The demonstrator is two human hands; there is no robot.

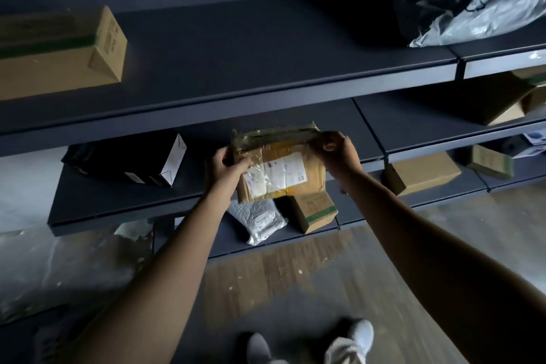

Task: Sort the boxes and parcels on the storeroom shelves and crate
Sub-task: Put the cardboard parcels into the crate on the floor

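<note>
Bare top shelf (266,47) between box (59,50), bags (461,0)

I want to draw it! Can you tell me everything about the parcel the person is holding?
The parcel is a flat brown cardboard box, crumpled and wrapped in shiny clear tape, with a white printed label on its face. It is held in the air before the middle shelf, face tilted toward the camera. The left hand grips its left edge; the right hand pinches its top right corner.

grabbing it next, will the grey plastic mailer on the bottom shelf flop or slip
The grey plastic mailer looks crinkled and soft, so it will probably sag when lifted. Its shiny film may be slippery. It looks thin, so likely light.
</note>
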